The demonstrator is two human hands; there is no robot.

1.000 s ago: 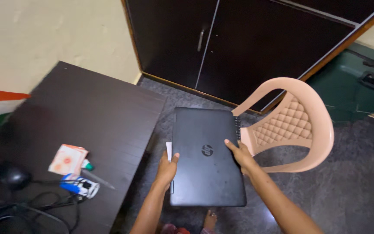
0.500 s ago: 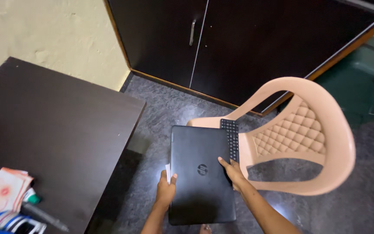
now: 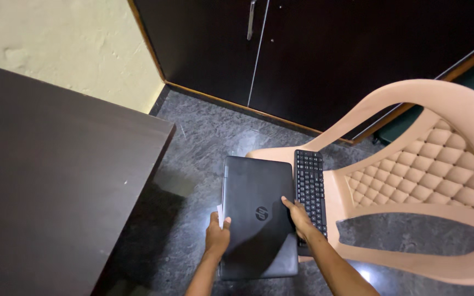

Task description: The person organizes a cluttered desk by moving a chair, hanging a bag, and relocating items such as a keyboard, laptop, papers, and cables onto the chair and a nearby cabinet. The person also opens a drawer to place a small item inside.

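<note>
Both hands — left hand (image 3: 216, 234), right hand (image 3: 299, 215) — grip a closed black laptop (image 3: 258, 216); beside the right grip, a black keyboard (image 3: 310, 189) on the peach plastic chair (image 3: 412, 164).

The closed black laptop (image 3: 258, 216) has a matt plastic lid, faintly scuffed; the black keyboard (image 3: 310, 189) is matt plastic too. The peach moulded plastic chair (image 3: 429, 164) looks smooth with a quilted back. The dark wooden table (image 3: 56, 181) shows fine grain, and the grey stone floor (image 3: 204, 131) is glossy
</note>
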